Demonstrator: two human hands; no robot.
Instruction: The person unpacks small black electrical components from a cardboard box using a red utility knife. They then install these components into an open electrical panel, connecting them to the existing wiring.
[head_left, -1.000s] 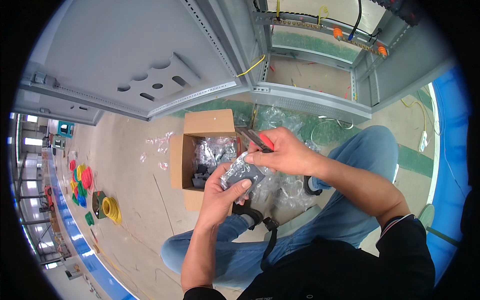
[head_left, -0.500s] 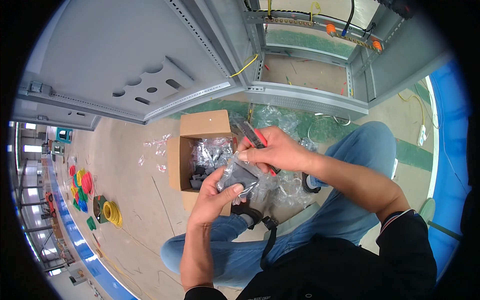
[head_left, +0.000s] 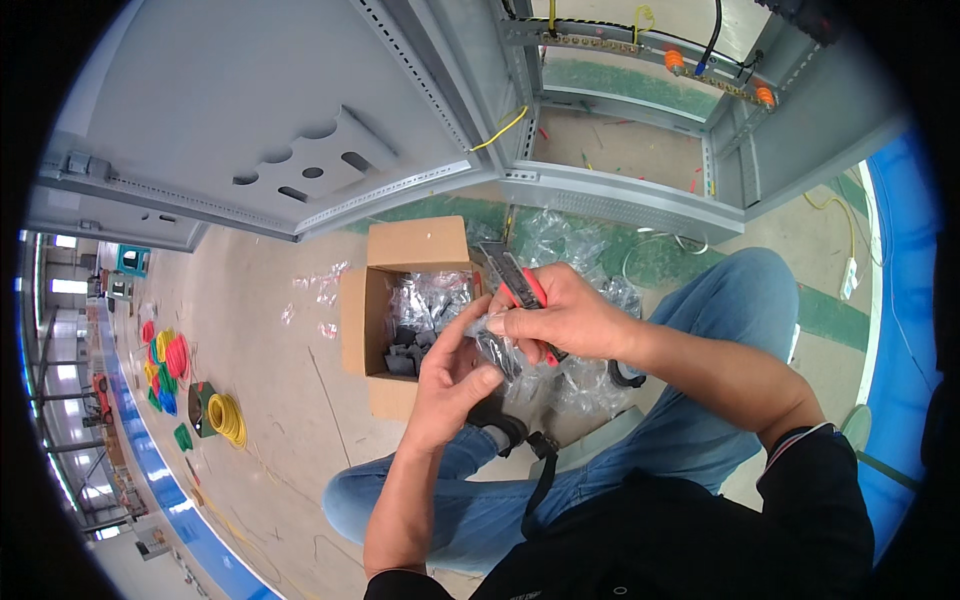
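A crumpled clear plastic bag [head_left: 506,357] is between my two hands, above my shoes. My left hand [head_left: 450,380] curls around the bag's left side, with thumb and fingers against the film. My right hand [head_left: 565,315] pinches the top of the bag and also holds a red and black utility knife [head_left: 512,272] across the palm, its tip pointing up and away. I cannot make out the dark grey piece in the bag now. Just left of my hands stands an open cardboard box [head_left: 354,325] holding dark grey pieces [head_left: 408,350] and clear bags.
Loose clear plastic bags [head_left: 590,385] lie on the floor around my feet. Ahead stands a grey metal cabinet frame [head_left: 620,200], with a large grey panel [head_left: 240,120] at its left. Coils of yellow cable [head_left: 227,420] and coloured wire [head_left: 176,357] lie far left.
The bag has crumpled and turned between my hands; the flat dark grey piece seen in it earlier no longer shows. My left hand has shifted slightly up and right, its palm more exposed.
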